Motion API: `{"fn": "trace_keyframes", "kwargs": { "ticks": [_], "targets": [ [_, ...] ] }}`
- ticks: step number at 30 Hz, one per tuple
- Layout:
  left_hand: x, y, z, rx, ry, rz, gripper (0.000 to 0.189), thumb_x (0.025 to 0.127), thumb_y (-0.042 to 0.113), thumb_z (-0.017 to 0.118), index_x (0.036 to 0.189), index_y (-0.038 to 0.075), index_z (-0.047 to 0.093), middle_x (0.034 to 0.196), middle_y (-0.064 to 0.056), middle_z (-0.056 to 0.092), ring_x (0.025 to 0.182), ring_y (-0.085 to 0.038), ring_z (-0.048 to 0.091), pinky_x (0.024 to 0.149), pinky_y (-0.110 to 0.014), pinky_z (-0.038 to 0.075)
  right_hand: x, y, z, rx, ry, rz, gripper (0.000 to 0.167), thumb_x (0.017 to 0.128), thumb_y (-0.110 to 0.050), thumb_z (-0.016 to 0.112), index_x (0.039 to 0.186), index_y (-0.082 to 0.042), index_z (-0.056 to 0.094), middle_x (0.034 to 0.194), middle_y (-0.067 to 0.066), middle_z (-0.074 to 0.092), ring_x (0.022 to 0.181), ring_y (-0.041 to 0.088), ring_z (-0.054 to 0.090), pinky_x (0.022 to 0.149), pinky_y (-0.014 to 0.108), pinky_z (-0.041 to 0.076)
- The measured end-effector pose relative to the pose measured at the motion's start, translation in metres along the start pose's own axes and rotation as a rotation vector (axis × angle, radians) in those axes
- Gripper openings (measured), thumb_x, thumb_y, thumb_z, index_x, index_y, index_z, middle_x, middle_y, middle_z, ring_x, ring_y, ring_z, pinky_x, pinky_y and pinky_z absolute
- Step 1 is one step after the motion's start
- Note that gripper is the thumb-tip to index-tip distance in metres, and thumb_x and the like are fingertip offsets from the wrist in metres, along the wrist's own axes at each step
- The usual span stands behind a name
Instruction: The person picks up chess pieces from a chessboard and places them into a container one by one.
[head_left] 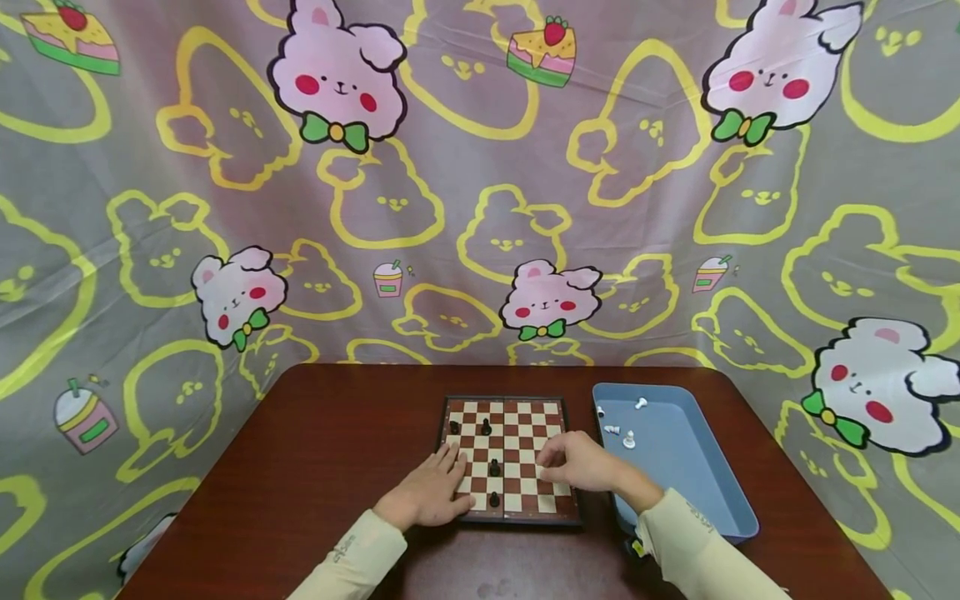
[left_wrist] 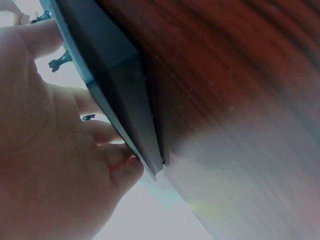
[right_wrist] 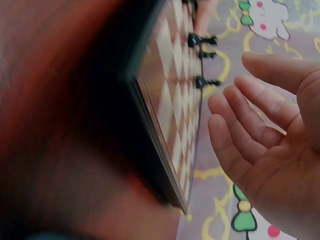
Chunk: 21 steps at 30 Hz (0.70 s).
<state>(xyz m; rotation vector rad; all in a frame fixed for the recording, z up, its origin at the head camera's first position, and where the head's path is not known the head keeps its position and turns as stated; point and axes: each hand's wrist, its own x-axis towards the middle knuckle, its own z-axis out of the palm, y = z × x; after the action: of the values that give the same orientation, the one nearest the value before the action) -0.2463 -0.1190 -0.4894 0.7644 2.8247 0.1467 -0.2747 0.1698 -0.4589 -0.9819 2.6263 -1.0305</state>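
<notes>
A brown-and-cream chessboard (head_left: 530, 467) with a dark rim lies on the table. Several black chess pieces stand on its left half, among them a piece (head_left: 494, 467) near the middle and another (head_left: 494, 499) toward the front. My left hand (head_left: 431, 487) rests on the board's left edge, fingers extended; the left wrist view shows its fingers against the dark board side (left_wrist: 120, 90). Over the board's right part hovers my right hand (head_left: 588, 462). In the right wrist view its fingers (right_wrist: 250, 120) are loosely bent, apart from the thumb, with nothing between them.
A blue-grey tray (head_left: 678, 467) stands right of the board, close to the right forearm. Several white chess pieces lie or stand in it, one upright (head_left: 629, 439). A small black-and-yellow object (head_left: 636, 546) is partly hidden by the right sleeve. A patterned curtain (head_left: 465, 208) hangs behind the table.
</notes>
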Motion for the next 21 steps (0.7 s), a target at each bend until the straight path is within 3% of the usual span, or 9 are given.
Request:
{"fn": "trace_keyframes", "kwargs": {
  "ticks": [9, 21],
  "targets": [
    [0.0, 0.001, -0.002, -0.004, 0.017, 0.004, 0.074, 0.096, 0.052, 0.043, 0.147, 0.0, 0.03, 0.154, -0.019, 0.018, 0.141, -0.035, 0.014, 0.112, -0.044, 0.019, 0.012, -0.007, 0.024, 0.024, -0.049, -0.039, 0.01, 0.083, -0.011, 0.071, 0.093, -0.009, 0.073, 0.088, -0.005, 0.068, 0.077, 0.003, 0.06, 0.066, 0.025, 0.051],
    [0.001, -0.002, 0.002, 0.0, 0.032, 0.007, 0.075, 0.095, 0.053, 0.043, 0.146, -0.001, 0.032, 0.153, -0.02, 0.02, 0.141, -0.035, 0.015, 0.112, -0.044, 0.02, 0.021, -0.021, 0.045, 0.039, -0.122, -0.022, 0.012, 0.082, -0.009, 0.072, 0.094, -0.009, 0.072, 0.086, -0.005, 0.066, 0.072, 0.0, 0.059, 0.064, 0.021, 0.05]
  ]
}}
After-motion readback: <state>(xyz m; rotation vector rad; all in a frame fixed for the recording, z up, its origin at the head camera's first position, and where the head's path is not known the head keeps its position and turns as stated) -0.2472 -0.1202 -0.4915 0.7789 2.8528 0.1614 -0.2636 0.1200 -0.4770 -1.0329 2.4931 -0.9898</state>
